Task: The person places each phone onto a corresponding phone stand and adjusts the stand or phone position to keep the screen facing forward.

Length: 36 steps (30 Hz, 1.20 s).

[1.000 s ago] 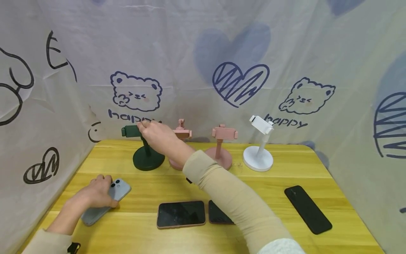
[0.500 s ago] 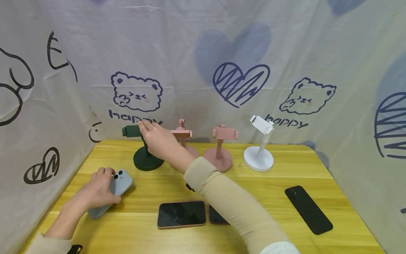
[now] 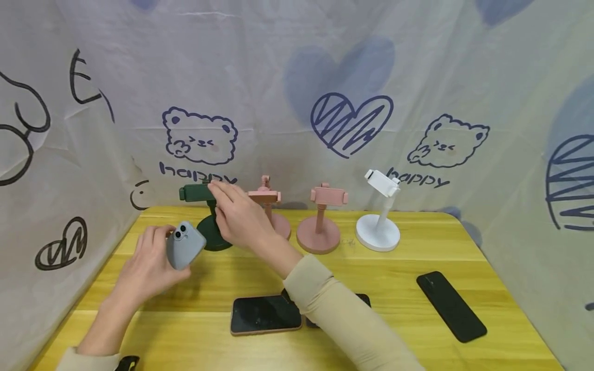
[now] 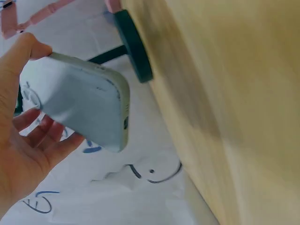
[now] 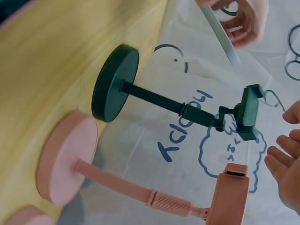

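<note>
My left hand (image 3: 146,268) grips a pale blue smartphone (image 3: 186,251) by its long edges, raised above the table on the left, its camera lenses toward the head. In the left wrist view, the thumb lies on one edge of the smartphone (image 4: 89,101) and the fingers on the opposite one. My right hand (image 3: 238,214) is beside the holder of a dark green phone stand (image 3: 197,192), its fingers loosely extended. The right wrist view shows a gap between that hand (image 5: 288,161) and the green holder (image 5: 247,112), with nothing in the fingers.
Two pink phone stands (image 3: 319,237) and a white one (image 3: 378,233) stand along the back of the wooden table (image 3: 394,288). In front lie two dark-screened phones (image 3: 265,314), one partly under the right sleeve. A black phone (image 3: 451,306) lies at right. Printed cloth hangs behind.
My left hand has lifted the pale blue smartphone off the table and carried it up toward the green stand. The right hand has drawn slightly right, off the green holder.
</note>
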Available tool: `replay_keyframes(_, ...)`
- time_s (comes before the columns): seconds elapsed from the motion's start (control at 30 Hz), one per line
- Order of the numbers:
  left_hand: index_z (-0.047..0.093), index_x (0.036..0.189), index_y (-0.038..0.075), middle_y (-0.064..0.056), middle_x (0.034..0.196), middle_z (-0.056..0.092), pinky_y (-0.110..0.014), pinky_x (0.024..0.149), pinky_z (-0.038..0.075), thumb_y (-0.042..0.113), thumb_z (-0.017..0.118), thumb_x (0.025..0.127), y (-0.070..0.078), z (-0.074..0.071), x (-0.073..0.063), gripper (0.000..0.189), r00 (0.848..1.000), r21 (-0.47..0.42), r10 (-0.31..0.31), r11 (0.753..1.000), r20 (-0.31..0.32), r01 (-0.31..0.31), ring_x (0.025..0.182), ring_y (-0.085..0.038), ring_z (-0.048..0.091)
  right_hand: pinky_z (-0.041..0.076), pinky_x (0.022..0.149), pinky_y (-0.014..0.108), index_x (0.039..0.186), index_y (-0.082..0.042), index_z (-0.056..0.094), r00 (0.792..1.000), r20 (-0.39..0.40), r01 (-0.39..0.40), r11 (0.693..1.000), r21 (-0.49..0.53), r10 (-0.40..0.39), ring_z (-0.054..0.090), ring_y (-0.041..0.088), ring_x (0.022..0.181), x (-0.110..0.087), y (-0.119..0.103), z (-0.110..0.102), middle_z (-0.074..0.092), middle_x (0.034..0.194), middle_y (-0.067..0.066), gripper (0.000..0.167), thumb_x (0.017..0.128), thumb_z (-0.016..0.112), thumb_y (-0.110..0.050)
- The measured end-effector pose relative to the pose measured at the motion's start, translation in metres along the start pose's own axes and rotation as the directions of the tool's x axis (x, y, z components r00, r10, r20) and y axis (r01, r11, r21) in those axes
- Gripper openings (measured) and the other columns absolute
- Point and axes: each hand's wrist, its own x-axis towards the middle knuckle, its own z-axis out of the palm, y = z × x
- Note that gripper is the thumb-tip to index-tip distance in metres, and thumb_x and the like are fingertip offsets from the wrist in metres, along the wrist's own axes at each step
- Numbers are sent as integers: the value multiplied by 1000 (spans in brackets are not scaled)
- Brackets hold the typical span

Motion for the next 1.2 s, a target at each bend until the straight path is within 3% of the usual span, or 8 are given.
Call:
replay_keyframes(0.2,45,137,-9,-28,124,47,-64,72,57,20,94,59,26,-4,10,96,990,-6,56,998,-126,-58,105,-43,47,41,116,28,144,0,57,984,-167,-32,986,166,60,58,27,134,-28,-2,-7,60,145,14,45,101,66,-12)
replay_keyframes(0.33,47,136,-8,-28,124,47,-65,69,59,19,94,59,46,-5,17,95,978,-12,107,994,-181,-111,107,-43,48,46,113,32,140,1,60,969,-215,-71,972,224,120,60,28,131,-46,-2,-10,64,141,15,43,101,67,-13)
replay_keyframes(0.43,48,136,-6,-26,125,47,-64,68,60,21,94,59,60,-4,21,94,967,-13,137,990,-213,-143,109,-41,49,49,111,36,140,0,61,954,-237,-105,944,312,184,61,28,131,-60,0,-13,64,141,16,42,101,67,-14)
replay_keyframes(0.67,50,136,-1,-24,128,49,-59,62,61,25,97,58,94,4,33,95,940,-5,207,976,-271,-216,110,-40,52,56,101,35,139,0,61,916,-237,-158,835,527,324,66,27,121,-89,4,-23,65,138,15,38,103,65,-12)
replay_keyframes(0.9,50,137,3,-22,128,49,-56,63,62,27,98,57,124,15,44,97,917,-19,265,959,-297,-284,109,-41,53,54,103,35,138,7,60,879,-209,-152,667,729,428,66,33,122,-109,13,-33,66,134,21,36,103,63,-2)
replay_keyframes(1.03,50,138,4,-21,128,49,-56,69,63,27,98,57,138,22,48,96,902,-28,299,946,-310,-323,110,-40,53,56,100,29,135,10,61,844,-180,-189,594,782,505,66,34,120,-119,16,-41,66,130,23,34,103,61,0)
replay_keyframes(1.1,50,138,4,-20,128,49,-56,70,63,27,98,58,145,25,50,96,897,-34,311,941,-312,-338,110,-39,52,57,97,27,132,11,62,826,-187,-188,572,798,532,67,36,114,-123,16,-45,67,123,24,31,103,61,2)
replay_keyframes(1.2,50,139,5,-19,130,50,-56,71,63,26,98,59,152,29,52,96,893,-43,318,936,-318,-349,111,-38,52,59,92,27,125,12,66,805,-222,-171,573,802,550,70,34,105,-128,18,-50,63,116,26,26,101,62,5)
